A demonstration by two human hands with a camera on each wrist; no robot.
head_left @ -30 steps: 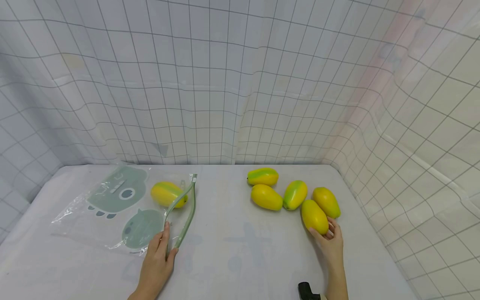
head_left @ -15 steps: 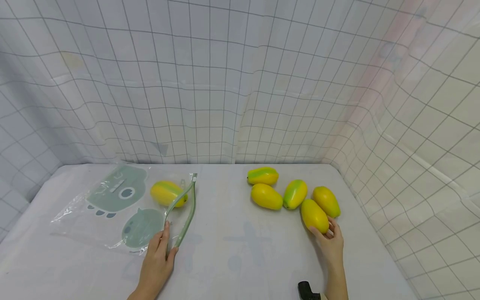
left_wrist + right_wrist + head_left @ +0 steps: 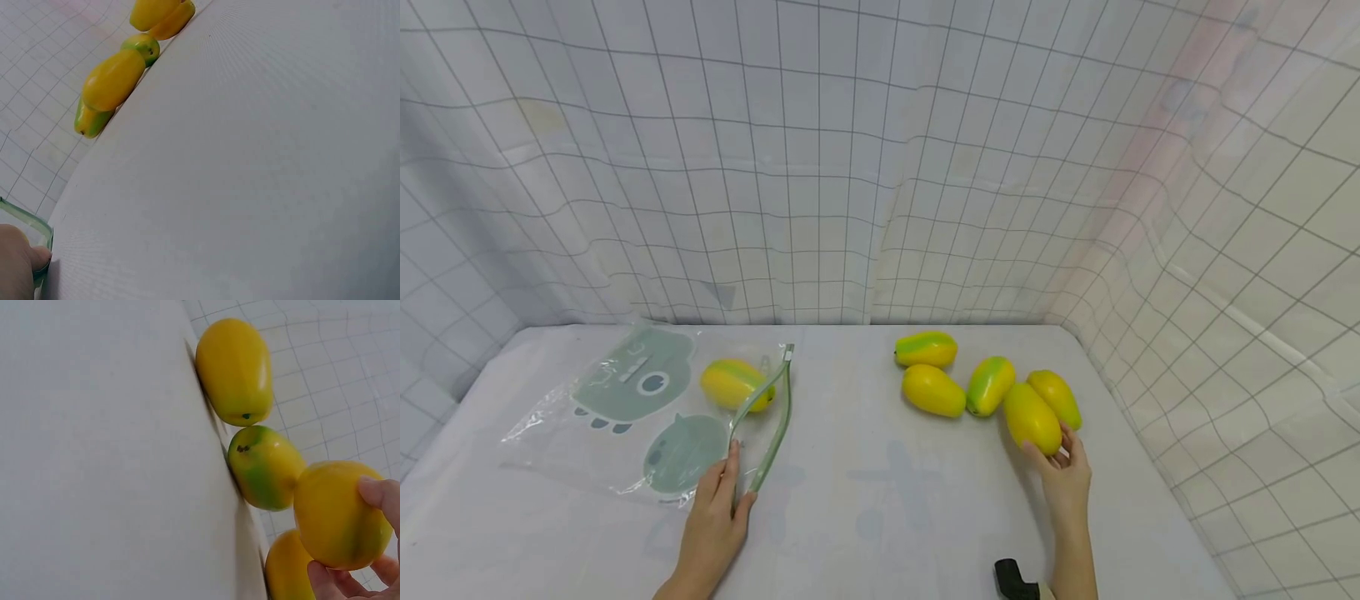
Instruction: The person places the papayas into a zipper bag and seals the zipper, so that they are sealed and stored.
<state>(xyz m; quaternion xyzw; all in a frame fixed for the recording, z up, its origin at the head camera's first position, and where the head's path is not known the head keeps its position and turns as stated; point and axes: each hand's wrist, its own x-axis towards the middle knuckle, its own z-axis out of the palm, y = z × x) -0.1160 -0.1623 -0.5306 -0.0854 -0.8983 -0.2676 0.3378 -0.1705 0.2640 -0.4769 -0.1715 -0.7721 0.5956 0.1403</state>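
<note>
papaya [image 3: 1032, 417] gripped by right-hand fingers [image 3: 320, 580] had just risen, seemingly free to carry, as left-hand fingers [image 3: 732, 465] parted the zip bag [image 3: 632, 379].

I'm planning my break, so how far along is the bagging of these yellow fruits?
Done: one fruit lies inside the clear bag. In hand: the right hand holds a second fruit, while the left hand touches the bag's green edge, its mouth parted. Left: four fruits sit on the white table, outside the bag, so most of the bagging seems to remain.
</note>
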